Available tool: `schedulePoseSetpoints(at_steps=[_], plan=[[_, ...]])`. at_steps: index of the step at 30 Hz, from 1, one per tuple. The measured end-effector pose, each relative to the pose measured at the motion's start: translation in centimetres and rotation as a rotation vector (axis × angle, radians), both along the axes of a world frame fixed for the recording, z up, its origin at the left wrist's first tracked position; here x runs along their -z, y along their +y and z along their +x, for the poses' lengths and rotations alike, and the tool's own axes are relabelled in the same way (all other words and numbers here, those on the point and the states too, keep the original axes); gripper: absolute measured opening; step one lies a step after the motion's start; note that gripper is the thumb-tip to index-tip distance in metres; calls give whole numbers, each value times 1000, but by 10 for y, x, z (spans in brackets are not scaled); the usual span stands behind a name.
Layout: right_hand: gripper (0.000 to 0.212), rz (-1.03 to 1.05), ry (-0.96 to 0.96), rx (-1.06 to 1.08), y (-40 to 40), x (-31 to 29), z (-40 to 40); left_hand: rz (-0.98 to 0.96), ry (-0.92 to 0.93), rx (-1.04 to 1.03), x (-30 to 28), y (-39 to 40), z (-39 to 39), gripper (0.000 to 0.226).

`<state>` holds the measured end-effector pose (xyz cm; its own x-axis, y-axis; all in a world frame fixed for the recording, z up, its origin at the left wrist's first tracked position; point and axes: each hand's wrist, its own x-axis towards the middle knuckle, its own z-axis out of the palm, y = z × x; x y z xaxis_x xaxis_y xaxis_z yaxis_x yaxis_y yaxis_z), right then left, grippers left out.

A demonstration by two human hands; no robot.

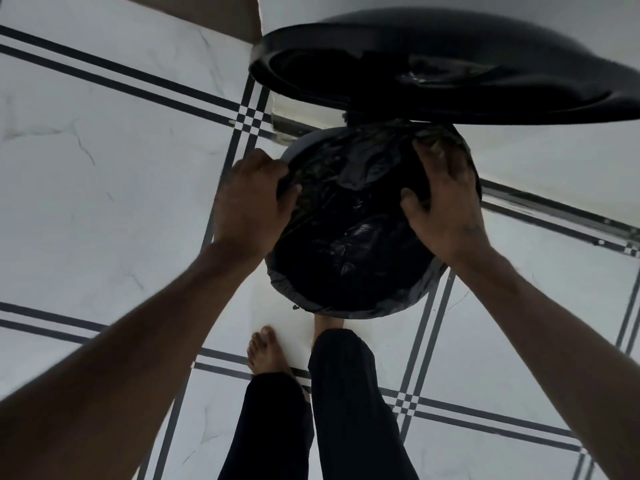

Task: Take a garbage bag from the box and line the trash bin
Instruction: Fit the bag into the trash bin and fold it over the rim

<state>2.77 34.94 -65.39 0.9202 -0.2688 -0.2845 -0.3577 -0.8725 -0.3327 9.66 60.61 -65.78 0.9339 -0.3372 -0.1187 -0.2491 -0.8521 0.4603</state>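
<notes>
Risk: the garbage bag [349, 216] could slide back into the trash bin [437, 271] if I let the far edge go before it is folded over; the film looks thin and slack, so a hard tug might tear it.
Second risk: the lid [450, 71] stands open above my hands, apparently held up by my foot under the bin; if that eases off, it could drop on my knuckles.
Left hand [251, 202]: arm reaching forward and down, fingers curled, my grip clenched on the bag's edge at the bin's left rim.
Right hand [446, 199]: fingers spread, palm pressed down on the plastic at the right rim, thumb hooked inward; it flattens rather than pinches.
Bag: inside the bin, already turned over the near rim, bunched and loose toward the far side.
Bin: on the tiled floor [104, 150] in front of my feet.
Box: not in view.
Left to do, I judge: seat the far edge all round.
</notes>
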Motion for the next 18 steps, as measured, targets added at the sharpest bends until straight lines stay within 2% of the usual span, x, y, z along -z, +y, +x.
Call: schedulePoseSetpoints(at_steps=[3,6,9,14,16,18], plan=[[65,133,-29,24,-9,8,7,-149,79,-142,1,-1,16,17],[56,183,-60,-30,-19,10,16,-186,172,-230,6,-1,40,13],[44,414,-5,166,-25,10,25,-229,327,-299,19,-3,61,17],[35,617,73,393,-28,23,34,-167,387,-172,29,-6,75,34],[32,703,87,489,-32,26,41,-191,406,-118,28,-6,71,37],[38,805,140,597,-40,29,47,-303,504,-129,22,-8,80,36]])
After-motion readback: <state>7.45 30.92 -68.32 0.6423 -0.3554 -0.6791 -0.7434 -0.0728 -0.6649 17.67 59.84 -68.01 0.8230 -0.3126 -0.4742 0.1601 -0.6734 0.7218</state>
